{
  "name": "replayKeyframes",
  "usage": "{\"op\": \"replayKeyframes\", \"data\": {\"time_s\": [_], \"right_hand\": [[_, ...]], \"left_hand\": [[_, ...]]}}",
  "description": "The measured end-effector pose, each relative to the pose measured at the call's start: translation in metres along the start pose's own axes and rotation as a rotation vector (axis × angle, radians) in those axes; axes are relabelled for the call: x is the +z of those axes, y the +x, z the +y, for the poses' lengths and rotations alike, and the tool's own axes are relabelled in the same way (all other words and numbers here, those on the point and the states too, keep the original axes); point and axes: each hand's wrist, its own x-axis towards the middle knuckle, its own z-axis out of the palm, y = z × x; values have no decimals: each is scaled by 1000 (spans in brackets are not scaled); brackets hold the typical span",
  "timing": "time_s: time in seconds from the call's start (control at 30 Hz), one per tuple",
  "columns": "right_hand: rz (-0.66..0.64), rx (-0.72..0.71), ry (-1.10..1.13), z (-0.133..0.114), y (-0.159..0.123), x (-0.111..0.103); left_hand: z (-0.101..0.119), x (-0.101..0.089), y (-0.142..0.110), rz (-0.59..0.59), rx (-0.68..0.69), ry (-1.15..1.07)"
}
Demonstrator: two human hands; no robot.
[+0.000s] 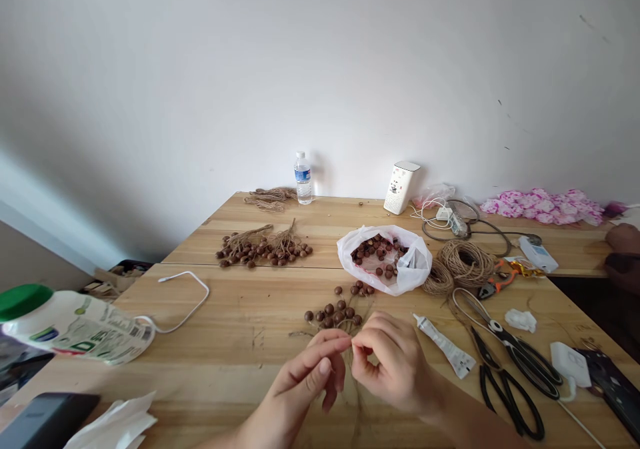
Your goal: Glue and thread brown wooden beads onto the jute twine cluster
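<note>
Fingertip to fingertip above a pale wooden table (235, 319): left hand (307, 372) and right hand (395, 362).
Just beyond, nearer the left: glossy, round brown beads (339, 317), loosely banded from near left to far right. Right fingers narrowly pinched, left loosely curved; impossible to tell whether gripping anything. Blurred against the wood grain: thin tan strands (358, 399) below. Hidden behind knuckles: several right fingertips.
</note>
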Motion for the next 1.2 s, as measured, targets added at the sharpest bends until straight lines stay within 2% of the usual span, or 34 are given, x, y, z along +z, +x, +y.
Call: {"op": "replayKeyframes", "data": {"time_s": [0.37, 0.67, 1.2], "right_hand": [[-36, 81, 106, -1, 4, -2], [-79, 102, 133, 0, 4, -5], [-132, -3, -88, 1, 3, -4]], "left_hand": [[7, 5, 4, 134, -135, -108], [8, 7, 6, 154, -181, -197], [6, 5, 6, 152, -149, -188]]}}
